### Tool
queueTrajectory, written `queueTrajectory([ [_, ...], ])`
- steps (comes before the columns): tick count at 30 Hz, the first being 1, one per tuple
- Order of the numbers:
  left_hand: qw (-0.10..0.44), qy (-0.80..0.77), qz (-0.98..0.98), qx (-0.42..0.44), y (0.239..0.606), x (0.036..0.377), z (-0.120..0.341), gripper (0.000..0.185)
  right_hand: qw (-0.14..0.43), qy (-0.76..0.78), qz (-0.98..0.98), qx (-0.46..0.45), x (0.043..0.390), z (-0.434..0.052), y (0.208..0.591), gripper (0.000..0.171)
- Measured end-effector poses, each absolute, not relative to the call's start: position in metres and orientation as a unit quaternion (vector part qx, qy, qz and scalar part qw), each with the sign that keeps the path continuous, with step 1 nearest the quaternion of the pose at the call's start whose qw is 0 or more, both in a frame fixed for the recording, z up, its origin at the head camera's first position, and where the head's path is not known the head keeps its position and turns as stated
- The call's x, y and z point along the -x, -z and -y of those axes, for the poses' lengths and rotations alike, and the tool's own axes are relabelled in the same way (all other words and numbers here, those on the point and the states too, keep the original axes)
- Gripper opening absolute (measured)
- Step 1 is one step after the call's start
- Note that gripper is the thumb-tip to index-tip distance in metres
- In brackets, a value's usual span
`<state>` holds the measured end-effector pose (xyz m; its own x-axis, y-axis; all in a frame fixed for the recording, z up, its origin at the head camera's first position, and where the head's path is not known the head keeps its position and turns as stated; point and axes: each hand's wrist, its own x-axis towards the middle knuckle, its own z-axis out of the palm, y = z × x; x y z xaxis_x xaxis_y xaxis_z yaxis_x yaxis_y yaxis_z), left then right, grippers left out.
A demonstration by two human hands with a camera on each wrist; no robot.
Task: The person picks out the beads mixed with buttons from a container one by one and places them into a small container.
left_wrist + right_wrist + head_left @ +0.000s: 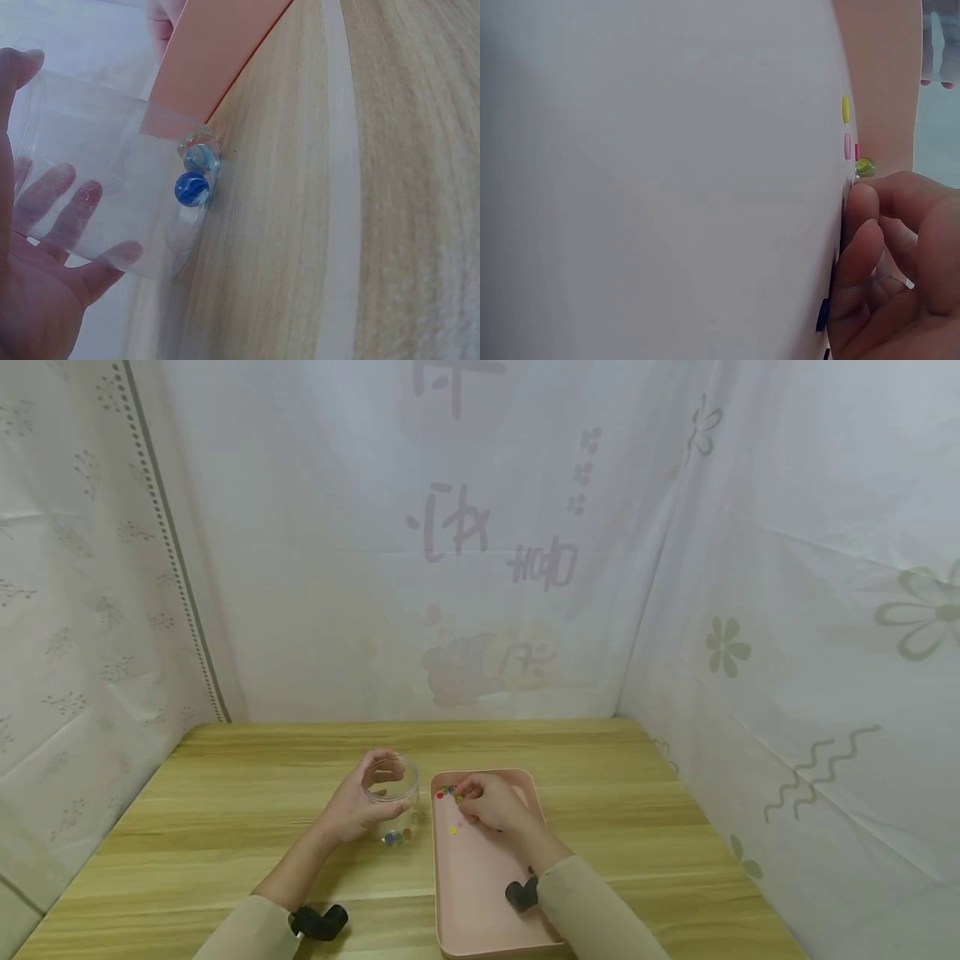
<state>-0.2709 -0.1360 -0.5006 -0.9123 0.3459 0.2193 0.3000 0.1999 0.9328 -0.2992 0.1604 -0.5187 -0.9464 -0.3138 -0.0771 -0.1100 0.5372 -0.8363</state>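
Observation:
My left hand [358,802] grips a clear plastic jar [405,802] round its side, fingers behind and thumb in front. At the jar's bottom lie several glass marbles, among them a blue one [192,189] with white swirls. My right hand [491,803] is low inside a pink tray [480,877], fingers bent together near its far left corner. Right at the fingertips is a yellow-green marble [865,166]; I cannot tell whether they pinch it. Small flat buttons lie on the tray floor: yellow [846,109], pink [847,146] and dark blue [823,315].
The tray stands on a wood-grain table [247,777], just right of the jar. A red button [439,795] sits by several small pieces in the tray's far left corner. Patterned white curtains [337,568] enclose the table at the back and sides.

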Motion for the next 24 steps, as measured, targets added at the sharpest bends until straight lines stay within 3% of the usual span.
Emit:
queueTrajectory([
  [14,0.015,-0.596,-0.774,-0.214,0.503,0.271,0.136,0.077,0.12,0.5,-0.852,0.099,0.3,-0.163,0.519,0.023],
  [24,0.013,-0.594,-0.775,-0.214,0.502,0.271,0.136,0.077,0.093,0.533,-0.835,0.103,0.3,-0.164,0.507,0.026],
])
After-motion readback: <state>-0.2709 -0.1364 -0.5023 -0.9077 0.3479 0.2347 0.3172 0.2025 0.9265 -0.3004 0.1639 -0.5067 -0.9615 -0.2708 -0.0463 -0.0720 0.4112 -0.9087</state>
